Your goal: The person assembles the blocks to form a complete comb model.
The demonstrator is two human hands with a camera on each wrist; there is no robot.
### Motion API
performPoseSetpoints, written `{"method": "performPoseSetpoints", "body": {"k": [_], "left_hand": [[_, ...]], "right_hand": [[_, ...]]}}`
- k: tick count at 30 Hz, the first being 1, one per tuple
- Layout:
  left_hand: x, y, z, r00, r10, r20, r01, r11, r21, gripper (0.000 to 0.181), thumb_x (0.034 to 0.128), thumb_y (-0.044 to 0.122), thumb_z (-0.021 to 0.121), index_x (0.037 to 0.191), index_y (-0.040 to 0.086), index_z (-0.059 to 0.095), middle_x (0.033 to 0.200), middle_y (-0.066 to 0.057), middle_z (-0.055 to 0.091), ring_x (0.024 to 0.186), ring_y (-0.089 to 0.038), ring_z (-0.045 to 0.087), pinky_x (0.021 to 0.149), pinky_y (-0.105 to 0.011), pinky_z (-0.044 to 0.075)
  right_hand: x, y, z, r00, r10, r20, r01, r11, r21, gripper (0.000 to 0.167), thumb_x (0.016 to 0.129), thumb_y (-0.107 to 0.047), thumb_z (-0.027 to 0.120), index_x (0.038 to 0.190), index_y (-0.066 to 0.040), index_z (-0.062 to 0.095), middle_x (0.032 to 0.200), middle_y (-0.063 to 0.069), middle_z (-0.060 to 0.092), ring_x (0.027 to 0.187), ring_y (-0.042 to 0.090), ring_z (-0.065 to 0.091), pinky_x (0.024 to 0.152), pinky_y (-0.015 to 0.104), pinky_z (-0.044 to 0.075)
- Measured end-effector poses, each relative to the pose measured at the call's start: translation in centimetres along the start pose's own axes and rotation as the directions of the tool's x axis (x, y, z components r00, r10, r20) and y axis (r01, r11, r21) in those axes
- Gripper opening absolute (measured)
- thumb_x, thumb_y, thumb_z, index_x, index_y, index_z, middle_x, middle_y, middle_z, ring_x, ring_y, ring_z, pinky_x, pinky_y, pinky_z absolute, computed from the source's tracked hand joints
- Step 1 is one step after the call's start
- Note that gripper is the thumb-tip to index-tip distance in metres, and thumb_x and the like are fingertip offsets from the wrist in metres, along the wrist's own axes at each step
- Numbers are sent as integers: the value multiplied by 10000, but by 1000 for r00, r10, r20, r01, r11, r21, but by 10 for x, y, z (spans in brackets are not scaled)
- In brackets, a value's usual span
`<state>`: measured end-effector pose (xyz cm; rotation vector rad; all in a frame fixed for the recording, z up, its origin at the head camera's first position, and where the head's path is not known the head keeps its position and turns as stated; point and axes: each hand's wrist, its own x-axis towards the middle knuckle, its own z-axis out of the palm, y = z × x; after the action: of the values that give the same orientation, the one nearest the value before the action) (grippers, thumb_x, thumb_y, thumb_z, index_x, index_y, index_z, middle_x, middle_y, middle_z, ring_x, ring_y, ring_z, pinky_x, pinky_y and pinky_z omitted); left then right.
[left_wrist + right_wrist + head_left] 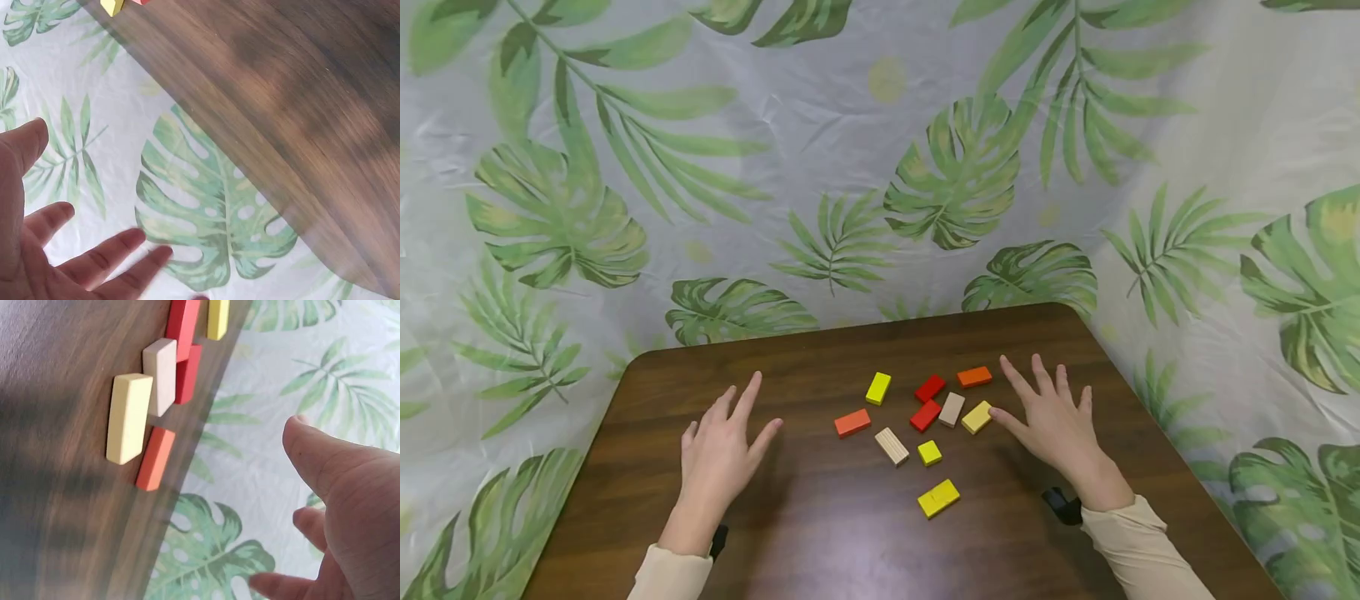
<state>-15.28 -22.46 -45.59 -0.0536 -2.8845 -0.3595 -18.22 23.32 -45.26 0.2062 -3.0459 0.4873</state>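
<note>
The left hand [718,457] and right hand [1054,423] hover, spread and empty, above the worktop [820,533]. The pale yellow block [977,418] lies just left of the right hand, the nearer one, its long axis slanting away rightward; further left, a shorter yellow block [929,452].

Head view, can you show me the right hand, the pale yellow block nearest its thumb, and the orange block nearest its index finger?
Right hand [1054,423]: head view, on the back of the hand.
Pale yellow block [977,416]: head view, on its top face.
Orange block [973,376]: head view, on its top face.
</note>
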Motion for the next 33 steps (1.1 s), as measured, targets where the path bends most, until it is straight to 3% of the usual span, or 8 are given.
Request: {"method": "performPoseSetpoints", "body": {"k": [3,6,9,12,18,26,33], "left_hand": [[6,6,6,997,63,-39,-63,998,2,790,1032,496,701,1703,287,340,1435,-252,637,1183,-475,693,903,-687,566],[13,13,14,993,113,-39,-114,993,-18,764,1022,447,735,1680,264,394,1312,-226,688,1065,-428,722,775,-603,603],[18,20,24,990,139,-22,-140,989,-56,732,1014,406,758,1656,257,439,1219,-191,707,930,-369,726,711,-530,606],[23,28,36,988,155,0,-154,984,-93,689,1012,385,767,1626,254,485,1138,-143,715,797,-293,693,633,-448,583],[28,39,59,981,187,52,-178,972,-152,660,992,316,801,1592,245,534,1100,-139,711,732,-214,589,616,-384,540],[38,43,86,974,192,125,-166,967,-191,647,975,250,822,1568,221,566,1191,-159,697,836,-231,616,681,-400,572],[42,47,102,965,217,149,-178,955,-237,626,965,203,831,1544,187,593,1172,-144,693,795,-181,524,658,-330,484]], "right_hand": [[1,-2,3,1000,-25,-11,25,1000,-10,825,1029,-594,644,1712,-271,313,1715,326,300,1532,680,264,1143,916,163],[1,-4,8,997,-63,-34,62,998,-24,778,1027,-519,687,1685,-237,382,1645,318,439,1446,650,443,1111,869,325],[1,-7,13,993,-107,-41,107,994,6,727,1017,-445,728,1642,-185,461,1498,315,590,1263,589,617,968,766,520],[2,-13,20,990,-141,-15,142,986,90,673,1015,-398,746,1599,-150,519,1376,280,670,1121,478,700,834,640,611],[3,-29,36,977,-208,42,192,952,241,629,1027,-329,746,1579,-118,532,1329,226,697,1046,348,725,867,517,632],[8,-55,62,959,-266,100,223,922,315,613,996,-217,787,1554,-91,564,1187,171,712,1073,324,713,907,458,629],[14,-72,83,949,-287,132,229,912,341,542,975,-194,810,1468,-51,636,1137,121,728,997,252,677,890,399,610]]}}
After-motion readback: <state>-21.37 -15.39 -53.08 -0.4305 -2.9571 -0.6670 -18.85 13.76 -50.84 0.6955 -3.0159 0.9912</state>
